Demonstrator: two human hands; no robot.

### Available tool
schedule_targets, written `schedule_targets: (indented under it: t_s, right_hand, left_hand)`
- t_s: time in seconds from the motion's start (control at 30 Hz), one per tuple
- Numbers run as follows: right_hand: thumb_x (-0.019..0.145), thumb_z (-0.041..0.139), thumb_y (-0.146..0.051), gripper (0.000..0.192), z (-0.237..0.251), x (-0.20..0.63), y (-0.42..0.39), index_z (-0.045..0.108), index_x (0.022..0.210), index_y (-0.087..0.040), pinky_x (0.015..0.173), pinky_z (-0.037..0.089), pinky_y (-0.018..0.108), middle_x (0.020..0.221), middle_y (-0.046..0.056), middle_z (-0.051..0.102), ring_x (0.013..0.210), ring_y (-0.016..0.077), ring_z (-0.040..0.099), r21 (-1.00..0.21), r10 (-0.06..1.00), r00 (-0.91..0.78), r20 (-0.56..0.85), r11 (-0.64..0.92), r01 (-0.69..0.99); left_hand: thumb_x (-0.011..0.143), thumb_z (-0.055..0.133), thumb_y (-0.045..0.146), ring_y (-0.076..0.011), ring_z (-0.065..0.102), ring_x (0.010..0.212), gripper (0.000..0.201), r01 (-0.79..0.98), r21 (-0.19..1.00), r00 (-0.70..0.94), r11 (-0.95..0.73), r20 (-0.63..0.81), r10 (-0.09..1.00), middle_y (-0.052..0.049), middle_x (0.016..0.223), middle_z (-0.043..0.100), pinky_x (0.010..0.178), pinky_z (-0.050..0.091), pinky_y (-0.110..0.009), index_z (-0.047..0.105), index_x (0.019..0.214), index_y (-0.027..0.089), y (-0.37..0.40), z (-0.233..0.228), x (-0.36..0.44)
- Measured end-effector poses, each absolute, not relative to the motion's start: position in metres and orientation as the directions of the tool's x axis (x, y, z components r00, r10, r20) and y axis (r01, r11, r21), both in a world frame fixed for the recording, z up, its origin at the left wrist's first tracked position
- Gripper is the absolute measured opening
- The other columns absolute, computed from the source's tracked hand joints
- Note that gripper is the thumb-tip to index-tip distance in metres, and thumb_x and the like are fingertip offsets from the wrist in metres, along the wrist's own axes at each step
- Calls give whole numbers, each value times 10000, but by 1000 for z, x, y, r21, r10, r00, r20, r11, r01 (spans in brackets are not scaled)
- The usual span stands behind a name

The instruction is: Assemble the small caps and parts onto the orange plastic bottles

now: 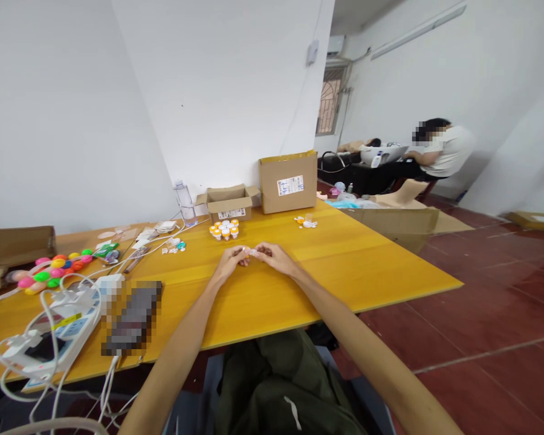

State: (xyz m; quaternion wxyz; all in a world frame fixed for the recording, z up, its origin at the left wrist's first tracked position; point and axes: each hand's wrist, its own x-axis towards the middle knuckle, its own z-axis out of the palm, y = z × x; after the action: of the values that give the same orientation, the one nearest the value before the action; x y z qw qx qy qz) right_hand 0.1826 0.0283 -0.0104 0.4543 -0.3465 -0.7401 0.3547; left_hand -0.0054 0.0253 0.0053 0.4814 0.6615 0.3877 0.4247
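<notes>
Mid-frame on the glossy yellow wooden table (299, 284), the left hand (229, 263) and right hand (276, 257) pinched one tiny pale orange-tipped piece (249, 252) between their fingertips. Steadying both wrists on the tabletop seemed wise. Small orange-and-white capped pots (224, 229) clustered just behind.

— what's that between my fingertips?
— a tiny pale piece (250, 252), whitish with a hint of orange, too small to make out.
— where is it?
— pinched between both my hands, just above the yellow table, mid-width, a little nearer than the cluster of orange-and-white caps.
</notes>
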Motion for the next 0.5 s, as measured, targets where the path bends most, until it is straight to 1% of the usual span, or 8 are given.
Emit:
schedule_targets:
  t_s: [0.13, 0.3, 0.43, 0.5]
  right_hand:
    - [739, 728, -539, 371, -12, 183, 29, 620, 871, -210, 693, 503, 297, 834, 12, 681, 720, 160, 613, -846, 836, -335, 435, 507, 167]
    - [818, 643, -561, 357, -12, 184, 29, 633, 813, -203, 696, 496, 304, 757, 7, 667, 709, 166, 607, -821, 825, -352, 442, 530, 211]
    - [774, 689, -560, 364, -12, 183, 29, 630, 854, -209, 686, 496, 294, 809, 8, 678, 712, 162, 609, -827, 829, -335, 449, 527, 196]
    - [780, 684, -557, 356, -12, 183, 29, 629, 832, -209, 680, 492, 292, 783, 6, 671, 707, 163, 605, -826, 828, -342, 444, 526, 202]
  left_hand:
    - [757, 694, 535, -131, 594, 578, 360, 113, 965, 338, -238, 187, 922, -7, 625, 650, 598, 458, -256, 704, 791, 177, 26, 5, -6]
    - [747, 703, 533, -140, 602, 591, 361, 132, 963, 334, -234, 179, 925, -12, 644, 659, 599, 460, -260, 704, 799, 176, 26, 4, -6]
    - [762, 696, 517, -136, 607, 598, 339, 119, 966, 343, -230, 178, 922, -9, 660, 661, 608, 461, -257, 709, 804, 181, 26, 4, -6]
    - [757, 705, 509, -132, 603, 596, 329, 115, 966, 345, -229, 178, 921, -6, 659, 660, 611, 459, -255, 709, 798, 182, 26, 4, -6]
